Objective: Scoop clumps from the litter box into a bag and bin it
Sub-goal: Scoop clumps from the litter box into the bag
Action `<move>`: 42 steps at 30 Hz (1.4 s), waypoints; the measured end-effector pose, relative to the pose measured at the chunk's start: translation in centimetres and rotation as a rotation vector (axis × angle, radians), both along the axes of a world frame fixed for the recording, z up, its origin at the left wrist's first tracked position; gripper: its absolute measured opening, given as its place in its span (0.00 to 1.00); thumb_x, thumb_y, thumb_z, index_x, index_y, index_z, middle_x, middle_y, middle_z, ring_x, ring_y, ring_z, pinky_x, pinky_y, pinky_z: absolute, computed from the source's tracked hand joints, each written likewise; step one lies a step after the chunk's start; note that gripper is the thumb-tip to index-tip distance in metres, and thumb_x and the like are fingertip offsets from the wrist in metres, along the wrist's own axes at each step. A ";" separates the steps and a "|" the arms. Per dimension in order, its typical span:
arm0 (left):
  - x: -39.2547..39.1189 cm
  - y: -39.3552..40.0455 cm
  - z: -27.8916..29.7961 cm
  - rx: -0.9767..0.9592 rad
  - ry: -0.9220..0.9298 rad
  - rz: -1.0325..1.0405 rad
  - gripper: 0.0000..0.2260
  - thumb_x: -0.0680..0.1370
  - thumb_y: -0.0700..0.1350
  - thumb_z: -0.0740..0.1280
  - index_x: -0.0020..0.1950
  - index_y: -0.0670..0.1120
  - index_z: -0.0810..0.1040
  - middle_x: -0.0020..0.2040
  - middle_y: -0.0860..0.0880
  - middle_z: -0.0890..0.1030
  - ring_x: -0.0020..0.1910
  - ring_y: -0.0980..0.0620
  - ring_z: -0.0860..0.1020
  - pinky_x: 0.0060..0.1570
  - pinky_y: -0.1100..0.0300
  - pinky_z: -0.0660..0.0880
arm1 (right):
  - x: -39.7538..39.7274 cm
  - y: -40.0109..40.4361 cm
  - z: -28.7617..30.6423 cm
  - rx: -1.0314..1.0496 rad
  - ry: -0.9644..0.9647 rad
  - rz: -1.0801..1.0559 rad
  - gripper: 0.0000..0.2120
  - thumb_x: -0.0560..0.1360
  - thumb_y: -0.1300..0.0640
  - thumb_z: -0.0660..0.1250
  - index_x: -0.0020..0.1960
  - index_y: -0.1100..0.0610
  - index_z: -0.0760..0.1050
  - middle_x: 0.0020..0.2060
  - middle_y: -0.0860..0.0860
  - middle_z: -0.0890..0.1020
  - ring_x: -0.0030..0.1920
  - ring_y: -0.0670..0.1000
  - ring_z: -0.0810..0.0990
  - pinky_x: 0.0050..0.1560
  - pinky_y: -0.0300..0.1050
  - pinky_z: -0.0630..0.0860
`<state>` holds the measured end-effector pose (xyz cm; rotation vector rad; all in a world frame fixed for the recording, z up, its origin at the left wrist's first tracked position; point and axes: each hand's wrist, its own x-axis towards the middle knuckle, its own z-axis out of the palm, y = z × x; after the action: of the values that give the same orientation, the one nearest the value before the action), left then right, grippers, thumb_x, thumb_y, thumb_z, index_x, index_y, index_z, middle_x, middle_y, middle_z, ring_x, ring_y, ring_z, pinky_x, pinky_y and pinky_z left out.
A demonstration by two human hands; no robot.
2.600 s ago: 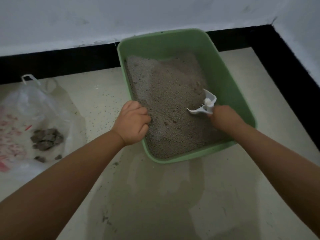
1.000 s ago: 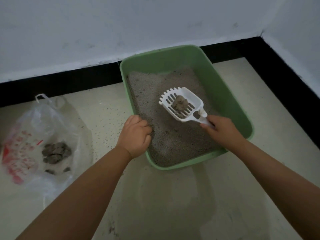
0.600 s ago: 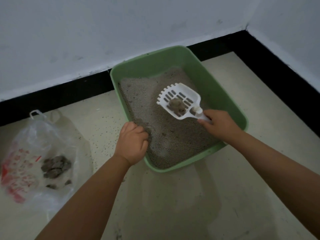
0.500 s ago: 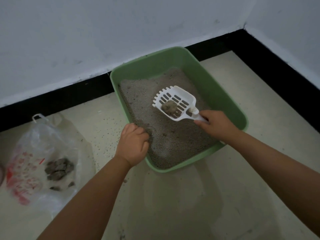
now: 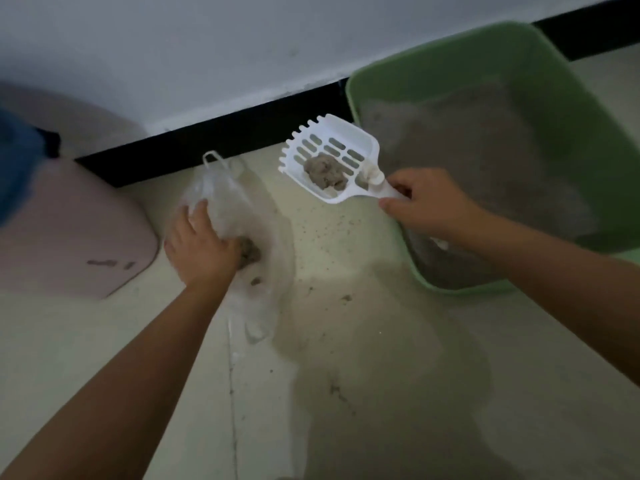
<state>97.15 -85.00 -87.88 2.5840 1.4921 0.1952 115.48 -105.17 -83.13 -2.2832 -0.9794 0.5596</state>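
My right hand [image 5: 431, 206] grips the handle of a white slotted scoop [image 5: 332, 157], held in the air left of the green litter box [image 5: 588, 109]. A grey clump [image 5: 325, 172] lies in the scoop. My left hand [image 5: 201, 245] lies on the clear plastic bag [image 5: 242, 216] spread on the floor, fingers curled into its plastic. Darker clumps [image 5: 250, 252] show inside the bag beside my fingers. The scoop hangs just right of and above the bag.
A pink lid-like object [image 5: 76, 230] lies on the floor at left, with something blue [image 5: 17, 161] at the edge. A black skirting [image 5: 242, 129] runs along the white wall. Litter grains [image 5: 325, 230] are scattered between bag and box.
My right hand has carried the scoop with its clump leftward out of the litter box. My left hand has left the box rim and now holds the bag. The view has swung left.
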 end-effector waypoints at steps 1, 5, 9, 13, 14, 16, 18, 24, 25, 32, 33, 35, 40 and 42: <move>-1.1 0.6 0.2 -0.006 0.007 0.078 0.31 0.73 0.43 0.67 0.74 0.44 0.59 0.73 0.39 0.58 0.72 0.39 0.57 0.70 0.46 0.54 | -0.9 1.5 -0.1 -0.017 0.010 0.028 0.12 0.74 0.61 0.64 0.46 0.72 0.74 0.36 0.60 0.73 0.39 0.53 0.71 0.36 0.42 0.59; -4.0 2.4 0.3 -0.102 0.020 0.301 0.32 0.74 0.44 0.65 0.75 0.43 0.55 0.72 0.38 0.58 0.69 0.38 0.60 0.67 0.47 0.59 | -4.5 6.8 -2.0 -0.107 0.014 0.127 0.10 0.73 0.62 0.61 0.46 0.69 0.74 0.35 0.57 0.74 0.38 0.56 0.73 0.31 0.42 0.60; -5.1 3.7 -0.3 -0.343 -0.181 0.303 0.23 0.76 0.40 0.61 0.71 0.43 0.63 0.58 0.36 0.77 0.57 0.38 0.75 0.54 0.53 0.71 | -7.8 9.9 -3.4 -0.196 -0.077 0.214 0.05 0.75 0.63 0.60 0.49 0.63 0.73 0.40 0.55 0.74 0.41 0.55 0.74 0.34 0.40 0.64; -5.7 4.2 -0.6 -0.329 -0.280 0.240 0.15 0.78 0.39 0.59 0.64 0.41 0.71 0.54 0.38 0.80 0.52 0.39 0.78 0.50 0.55 0.73 | -10.8 11.3 -4.3 -0.336 -0.359 0.351 0.15 0.75 0.67 0.57 0.61 0.62 0.67 0.57 0.58 0.72 0.51 0.58 0.77 0.40 0.43 0.65; -5.9 4.4 -0.7 -0.338 -0.319 0.244 0.14 0.78 0.39 0.59 0.64 0.41 0.72 0.54 0.38 0.80 0.50 0.38 0.79 0.50 0.53 0.76 | -11.4 11.4 -4.5 -0.359 -0.414 0.384 0.15 0.75 0.68 0.57 0.62 0.61 0.66 0.58 0.57 0.70 0.51 0.57 0.76 0.40 0.44 0.65; -6.4 5.0 -1.0 -0.346 -0.374 0.270 0.14 0.78 0.39 0.58 0.64 0.41 0.72 0.55 0.38 0.79 0.48 0.38 0.80 0.47 0.52 0.77 | -12.4 11.5 -4.8 -0.322 -0.516 0.442 0.15 0.74 0.68 0.60 0.60 0.61 0.68 0.56 0.58 0.71 0.48 0.58 0.76 0.37 0.46 0.67; -6.9 5.5 -1.4 -0.329 -0.380 0.284 0.15 0.79 0.38 0.58 0.65 0.41 0.71 0.57 0.38 0.79 0.51 0.40 0.79 0.46 0.57 0.74 | -12.6 11.5 -5.0 -0.252 -0.536 0.432 0.15 0.68 0.70 0.67 0.55 0.63 0.72 0.50 0.60 0.75 0.42 0.60 0.76 0.34 0.47 0.71; -7.5 5.2 -1.8 -0.293 -0.324 0.240 0.14 0.78 0.38 0.58 0.63 0.40 0.72 0.55 0.40 0.78 0.52 0.41 0.77 0.45 0.57 0.71 | -10.5 10.5 -5.0 -0.188 -0.437 0.316 0.18 0.75 0.68 0.58 0.64 0.61 0.67 0.57 0.59 0.72 0.49 0.57 0.72 0.45 0.47 0.71; -7.3 5.1 -1.8 -0.275 -0.311 0.233 0.15 0.77 0.38 0.58 0.63 0.40 0.72 0.57 0.40 0.77 0.53 0.42 0.76 0.47 0.56 0.71 | -10.1 10.3 -4.9 -0.158 -0.423 0.296 0.17 0.75 0.68 0.58 0.63 0.62 0.68 0.56 0.59 0.73 0.47 0.56 0.72 0.44 0.46 0.71; -5.7 3.1 -1.9 0.157 -0.213 -0.182 0.18 0.65 0.33 0.63 0.54 0.32 0.77 0.52 0.32 0.77 0.49 0.34 0.77 0.50 0.47 0.75 | -6.1 7.7 -3.5 -0.001 -0.064 -0.002 0.08 0.75 0.65 0.61 0.50 0.69 0.73 0.43 0.63 0.76 0.42 0.59 0.74 0.39 0.38 0.62; -5.1 2.8 -2.0 0.200 -0.215 -0.267 0.18 0.66 0.36 0.60 0.52 0.33 0.78 0.50 0.33 0.78 0.48 0.34 0.78 0.49 0.50 0.75 | -5.2 6.8 -2.9 0.024 -0.028 -0.058 0.08 0.75 0.64 0.62 0.49 0.70 0.73 0.40 0.61 0.75 0.41 0.57 0.73 0.35 0.38 0.60; -3.3 1.6 -2.1 0.205 -0.227 -0.434 0.18 0.67 0.39 0.56 0.50 0.34 0.79 0.48 0.35 0.79 0.48 0.38 0.78 0.49 0.54 0.72 | -3.4 4.7 -1.5 0.082 0.033 -0.163 0.06 0.74 0.62 0.63 0.46 0.66 0.74 0.37 0.55 0.74 0.37 0.51 0.72 0.31 0.40 0.59; 3.5 -3.6 -2.6 0.085 -0.330 -0.789 0.15 0.71 0.40 0.57 0.46 0.34 0.79 0.43 0.37 0.80 0.46 0.47 0.68 0.48 0.58 0.64 | 2.0 -2.4 0.5 0.008 -0.071 -0.301 0.10 0.76 0.58 0.63 0.40 0.63 0.73 0.33 0.57 0.73 0.36 0.54 0.74 0.40 0.54 0.76; 5.9 -5.7 -2.5 0.058 -0.360 -0.876 0.14 0.71 0.41 0.57 0.45 0.34 0.80 0.41 0.38 0.80 0.45 0.46 0.72 0.47 0.58 0.65 | 3.6 -5.4 0.7 -0.146 -0.126 -0.282 0.12 0.77 0.56 0.62 0.43 0.65 0.75 0.35 0.59 0.73 0.38 0.58 0.76 0.45 0.57 0.75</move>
<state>103.08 -90.69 -90.38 2.7683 0.1840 0.5418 119.07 -110.59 -82.40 -2.5568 -0.6728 0.3819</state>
